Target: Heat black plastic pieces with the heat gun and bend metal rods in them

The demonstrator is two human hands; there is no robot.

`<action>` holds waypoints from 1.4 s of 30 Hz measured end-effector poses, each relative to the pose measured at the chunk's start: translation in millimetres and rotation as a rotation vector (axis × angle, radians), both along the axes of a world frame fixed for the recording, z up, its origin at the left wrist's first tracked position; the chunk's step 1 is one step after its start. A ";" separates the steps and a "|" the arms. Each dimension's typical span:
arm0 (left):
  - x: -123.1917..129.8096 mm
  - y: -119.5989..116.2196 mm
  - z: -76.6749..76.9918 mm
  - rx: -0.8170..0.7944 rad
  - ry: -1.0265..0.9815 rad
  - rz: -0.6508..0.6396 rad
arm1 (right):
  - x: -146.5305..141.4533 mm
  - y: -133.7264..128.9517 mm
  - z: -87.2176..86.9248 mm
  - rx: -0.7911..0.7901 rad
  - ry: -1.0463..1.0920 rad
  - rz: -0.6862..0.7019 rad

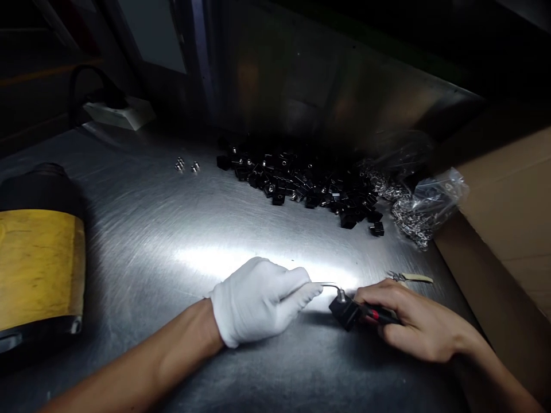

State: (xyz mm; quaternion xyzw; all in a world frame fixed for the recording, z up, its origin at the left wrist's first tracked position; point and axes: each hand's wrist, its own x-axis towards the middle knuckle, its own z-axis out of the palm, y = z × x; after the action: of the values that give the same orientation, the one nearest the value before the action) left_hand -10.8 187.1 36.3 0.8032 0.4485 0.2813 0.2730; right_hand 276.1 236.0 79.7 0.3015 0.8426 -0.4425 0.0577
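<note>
My left hand, in a white glove, pinches a thin bent metal hex key between thumb and fingers. The bent end of the key meets a small silver fitting on top of a black block. My bare right hand is closed around a tool with a black-and-red handle. That tool's front end reaches the block's right side; its jaws or tip are hidden. The block is tilted a little above the metal table.
Many black blocks with silver fittings lie heaped at the back. Beside them, small metal parts spill from clear bags. Yellow-handled cutters lie right, near cardboard. A yellow-and-black object stands left; loose silver fittings lie behind.
</note>
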 end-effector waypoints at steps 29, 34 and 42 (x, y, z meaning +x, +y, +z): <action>17.6 -17.2 11.3 -0.275 -0.499 0.091 | -17.2 -8.1 -35.9 -0.317 0.326 -0.198; 18.4 -17.9 7.4 -0.262 -0.574 0.171 | -32.6 -17.4 -33.0 -0.131 0.384 -0.279; 20.2 -19.0 1.4 -0.295 -0.697 0.202 | -49.5 -28.2 -42.3 0.189 0.495 -0.371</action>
State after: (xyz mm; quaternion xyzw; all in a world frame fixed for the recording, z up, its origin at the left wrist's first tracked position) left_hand 9.3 168.1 37.7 0.5636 0.4413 0.4950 0.4926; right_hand 226.6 207.8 37.4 0.3371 0.7991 -0.4252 -0.2588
